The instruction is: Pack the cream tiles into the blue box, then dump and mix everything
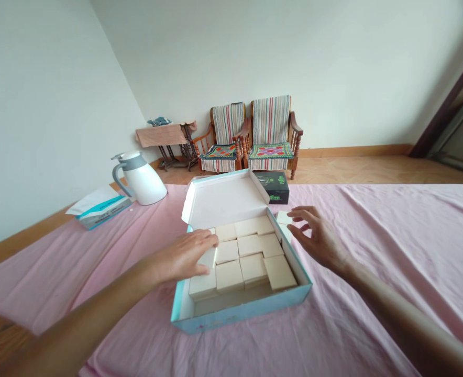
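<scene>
A light-blue cardboard box (251, 308) stands with its white-lined lid (227, 199) folded back. Inside lie several small cream boxes (229, 275) in uneven rows, with a bare strip along the front wall. My left hand (188, 254) reaches over the left side, thumb and fingers around one cream box (208, 257); the palm hides part of it. Just outside the right wall, my right hand (320, 238) has its thumb and fingers apart. Its fingertips are at the edge of white pieces (283, 218) lying beside the box; whether they touch is hard to tell.
A pink cloth (373, 235) covers the table. Behind the lid sits a black box (278, 188). At the left are a white jug (147, 180) and a tissue pack (101, 209). Two wooden chairs (271, 120) and a small cloth-covered table (163, 134) stand beyond.
</scene>
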`<state>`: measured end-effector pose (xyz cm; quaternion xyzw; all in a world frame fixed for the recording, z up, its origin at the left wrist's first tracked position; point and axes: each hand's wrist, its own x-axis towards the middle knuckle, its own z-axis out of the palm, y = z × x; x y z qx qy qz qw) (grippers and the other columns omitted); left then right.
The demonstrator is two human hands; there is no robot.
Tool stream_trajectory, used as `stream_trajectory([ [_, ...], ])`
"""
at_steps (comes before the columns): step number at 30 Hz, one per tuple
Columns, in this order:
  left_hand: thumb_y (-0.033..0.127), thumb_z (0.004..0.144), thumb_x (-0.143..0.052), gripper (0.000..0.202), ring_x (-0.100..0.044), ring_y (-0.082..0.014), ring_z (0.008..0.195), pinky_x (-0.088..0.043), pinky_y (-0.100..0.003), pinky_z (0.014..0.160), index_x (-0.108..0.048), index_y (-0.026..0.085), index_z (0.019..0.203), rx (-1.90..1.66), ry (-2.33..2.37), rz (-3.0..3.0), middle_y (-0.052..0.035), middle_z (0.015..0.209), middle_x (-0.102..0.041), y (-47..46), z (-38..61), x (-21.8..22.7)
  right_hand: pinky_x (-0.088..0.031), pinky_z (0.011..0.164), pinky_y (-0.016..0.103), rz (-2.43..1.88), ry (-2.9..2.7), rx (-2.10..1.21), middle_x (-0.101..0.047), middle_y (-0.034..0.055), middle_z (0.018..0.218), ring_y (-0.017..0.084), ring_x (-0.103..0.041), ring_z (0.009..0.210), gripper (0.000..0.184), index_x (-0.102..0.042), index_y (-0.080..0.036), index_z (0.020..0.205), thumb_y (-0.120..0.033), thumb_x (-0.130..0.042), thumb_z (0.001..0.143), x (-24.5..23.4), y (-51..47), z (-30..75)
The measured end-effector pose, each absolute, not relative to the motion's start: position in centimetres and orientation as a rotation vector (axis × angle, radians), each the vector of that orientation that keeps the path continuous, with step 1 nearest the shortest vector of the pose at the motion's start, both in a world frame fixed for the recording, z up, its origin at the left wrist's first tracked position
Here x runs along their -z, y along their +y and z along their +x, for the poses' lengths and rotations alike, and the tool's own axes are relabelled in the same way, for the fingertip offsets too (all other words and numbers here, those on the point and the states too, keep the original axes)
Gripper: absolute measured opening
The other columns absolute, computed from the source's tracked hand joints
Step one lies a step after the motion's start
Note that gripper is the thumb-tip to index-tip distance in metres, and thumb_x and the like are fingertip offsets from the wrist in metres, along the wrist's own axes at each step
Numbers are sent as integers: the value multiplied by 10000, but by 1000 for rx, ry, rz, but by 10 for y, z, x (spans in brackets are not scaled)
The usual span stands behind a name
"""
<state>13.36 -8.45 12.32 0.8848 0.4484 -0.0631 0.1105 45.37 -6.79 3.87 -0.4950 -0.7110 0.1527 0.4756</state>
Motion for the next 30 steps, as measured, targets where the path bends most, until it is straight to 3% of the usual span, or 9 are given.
stream_trajectory([
  [7, 248, 744, -632, 302, -568, -237, 995, -421, -324, 854, -573, 213, 1038, 152, 1402, 2640, -60, 1010, -590, -87, 132, -110, -543, 594, 323, -1330, -1631, -371, -547, 116, 1057, 189, -614, 822, 236, -607, -160, 946, -354, -535, 832, -16, -47, 477],
  [13, 313, 750, -628, 398, -606, -211, 924, -460, -312, 797, -537, 238, 1130, -52, 1492, 2635, -61, 1081, -574, -89, 132, -105, -530, 598, 310, -1381, -1645, -336, -556, 101, 1007, 190, -617, 820, 202, -608, -169, 931, -311, -532, 809, 2, -38, 486],
  [17, 410, 784, -614, 376, -600, -165, 762, -476, -296, 704, -551, 235, 1110, -560, 1576, 2511, -36, 983, -610, -88, 126, -108, -524, 611, 303, -1424, -1692, -342, -568, 98, 998, 194, -615, 841, 194, -612, -172, 943, -269, -533, 794, 17, -34, 487],
  [22, 441, 835, -562, 329, -614, -169, 825, -481, -277, 716, -573, 191, 1048, -1632, 1596, 1848, -52, 926, -648, -74, 101, -89, -499, 816, 363, -1520, -1886, -240, -597, 125, 1072, 227, -601, 960, 289, -609, -149, 1041, -213, -567, 763, 18, -15, 482],
  [26, 487, 805, -551, 379, -615, -165, 734, -481, -258, 620, -565, 156, 990, -1867, 1523, 1261, -57, 850, -643, -55, 89, -52, -404, 958, 408, -1715, -2136, -209, -593, 182, 1190, 287, -539, 1121, 432, -571, -103, 1191, -249, -591, 784, -1, 7, 472],
  [30, 484, 819, -489, 368, -616, -187, 757, -493, -284, 651, -573, 169, 991, -1741, 1622, 1080, -58, 841, -651, -54, 100, -31, -449, 864, 372, -1805, -2208, -307, -649, 161, 1110, 288, -585, 1060, 403, -626, -129, 1126, -312, -628, 767, -17, 29, 461],
])
